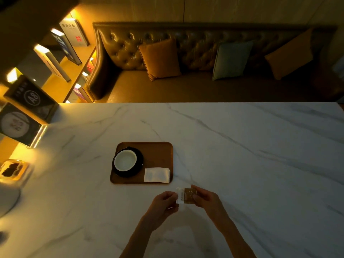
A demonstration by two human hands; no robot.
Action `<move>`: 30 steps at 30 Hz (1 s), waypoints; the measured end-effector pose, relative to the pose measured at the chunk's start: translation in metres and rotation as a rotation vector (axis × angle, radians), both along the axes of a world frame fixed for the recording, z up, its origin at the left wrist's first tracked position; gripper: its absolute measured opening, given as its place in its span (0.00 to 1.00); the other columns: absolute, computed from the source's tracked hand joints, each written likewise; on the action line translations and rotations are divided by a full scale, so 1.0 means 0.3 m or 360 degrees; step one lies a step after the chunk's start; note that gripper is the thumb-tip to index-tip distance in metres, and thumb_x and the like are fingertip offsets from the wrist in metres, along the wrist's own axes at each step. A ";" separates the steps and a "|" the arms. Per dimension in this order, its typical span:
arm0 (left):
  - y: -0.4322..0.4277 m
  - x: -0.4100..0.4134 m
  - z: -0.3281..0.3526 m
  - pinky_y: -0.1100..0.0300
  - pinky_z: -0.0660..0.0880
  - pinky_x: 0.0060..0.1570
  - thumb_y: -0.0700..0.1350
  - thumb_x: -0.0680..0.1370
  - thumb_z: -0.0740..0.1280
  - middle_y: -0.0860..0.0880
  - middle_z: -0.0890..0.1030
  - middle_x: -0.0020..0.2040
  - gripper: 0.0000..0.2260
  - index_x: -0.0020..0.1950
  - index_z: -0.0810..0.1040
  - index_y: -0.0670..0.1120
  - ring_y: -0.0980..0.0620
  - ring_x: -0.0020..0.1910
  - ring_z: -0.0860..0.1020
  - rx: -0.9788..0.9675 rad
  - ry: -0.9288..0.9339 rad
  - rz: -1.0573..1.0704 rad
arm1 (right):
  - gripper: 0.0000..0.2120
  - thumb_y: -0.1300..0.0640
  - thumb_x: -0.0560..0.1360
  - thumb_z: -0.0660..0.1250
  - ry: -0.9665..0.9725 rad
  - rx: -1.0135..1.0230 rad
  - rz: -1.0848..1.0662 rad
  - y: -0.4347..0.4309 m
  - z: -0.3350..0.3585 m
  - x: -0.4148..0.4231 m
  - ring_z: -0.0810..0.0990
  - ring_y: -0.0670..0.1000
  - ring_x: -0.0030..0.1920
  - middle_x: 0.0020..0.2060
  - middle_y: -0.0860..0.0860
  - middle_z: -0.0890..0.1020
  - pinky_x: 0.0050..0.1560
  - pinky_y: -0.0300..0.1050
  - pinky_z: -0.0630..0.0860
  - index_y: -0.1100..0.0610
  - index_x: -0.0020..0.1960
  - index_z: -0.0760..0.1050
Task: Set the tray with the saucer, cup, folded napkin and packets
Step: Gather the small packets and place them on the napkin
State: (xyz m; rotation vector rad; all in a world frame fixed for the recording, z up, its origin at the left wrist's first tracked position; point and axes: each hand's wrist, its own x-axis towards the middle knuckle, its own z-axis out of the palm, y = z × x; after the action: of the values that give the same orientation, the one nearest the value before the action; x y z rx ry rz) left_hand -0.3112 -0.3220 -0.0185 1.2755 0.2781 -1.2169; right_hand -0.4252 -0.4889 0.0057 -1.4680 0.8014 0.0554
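Note:
A brown tray (pixel 158 149) lies on the marble table (pixel 242 146). On its left side stands a white cup (pixel 125 160) on a black saucer (pixel 138 165). A folded white napkin (pixel 157 175) lies in the tray's near right corner. Just in front of the tray, above the table, both hands hold small packets (pixel 186 195), one white and one brown. My left hand (pixel 163 203) pinches the white left edge. My right hand (pixel 206 199) grips the brown right side.
A tufted leather bench (pixel 130 45) with three cushions runs along the table's far edge. Lit shelves with books (pixel 55 58) and a black A8 table sign (pixel 31 98) stand at the left. A small glass dish (pixel 13 169) sits at the table's left edge.

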 end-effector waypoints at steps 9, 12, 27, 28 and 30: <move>0.108 -0.026 0.066 0.57 0.79 0.39 0.41 0.79 0.66 0.41 0.79 0.40 0.07 0.44 0.82 0.41 0.50 0.35 0.76 -0.0043 0.0026 0.0169 | 0.17 0.60 0.75 0.67 -0.0043 -0.0041 0.0121 0.095 0.054 0.014 0.83 0.41 0.49 0.52 0.46 0.83 0.45 0.34 0.79 0.50 0.64 0.76; 0.134 -0.015 0.084 0.58 0.79 0.39 0.41 0.78 0.68 0.42 0.80 0.39 0.06 0.45 0.82 0.40 0.50 0.34 0.77 -0.0049 -0.0009 0.0218 | 0.17 0.59 0.75 0.67 -0.0038 -0.0050 0.0155 0.110 0.053 0.042 0.83 0.41 0.48 0.52 0.47 0.83 0.44 0.33 0.79 0.50 0.63 0.76; -0.045 0.291 -0.038 0.50 0.82 0.41 0.41 0.76 0.69 0.45 0.82 0.35 0.05 0.42 0.82 0.42 0.51 0.32 0.80 0.0790 -0.0963 -0.0066 | 0.12 0.58 0.77 0.65 0.0183 -0.0300 0.0060 0.052 -0.095 0.400 0.78 0.47 0.37 0.42 0.54 0.84 0.37 0.35 0.73 0.58 0.59 0.80; -0.063 0.320 -0.055 0.51 0.82 0.41 0.42 0.76 0.68 0.45 0.83 0.36 0.05 0.43 0.82 0.42 0.51 0.33 0.80 0.0836 -0.1007 -0.0099 | 0.12 0.59 0.77 0.64 0.0211 -0.0332 0.0061 0.041 -0.115 0.435 0.79 0.49 0.40 0.45 0.56 0.85 0.39 0.36 0.74 0.59 0.59 0.80; -0.101 0.374 -0.085 0.54 0.81 0.41 0.43 0.77 0.67 0.46 0.83 0.40 0.06 0.47 0.83 0.44 0.51 0.37 0.81 0.0901 -0.1094 -0.0128 | 0.11 0.61 0.77 0.64 0.0250 -0.0403 0.0043 0.019 -0.151 0.505 0.80 0.50 0.42 0.47 0.57 0.85 0.40 0.36 0.74 0.60 0.56 0.81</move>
State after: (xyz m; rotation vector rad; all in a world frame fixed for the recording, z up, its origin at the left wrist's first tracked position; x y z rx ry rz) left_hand -0.1991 -0.3523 -0.0440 2.1292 0.0609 -0.7099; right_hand -0.2737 -0.4832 -0.0396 -1.7295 0.9419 0.0933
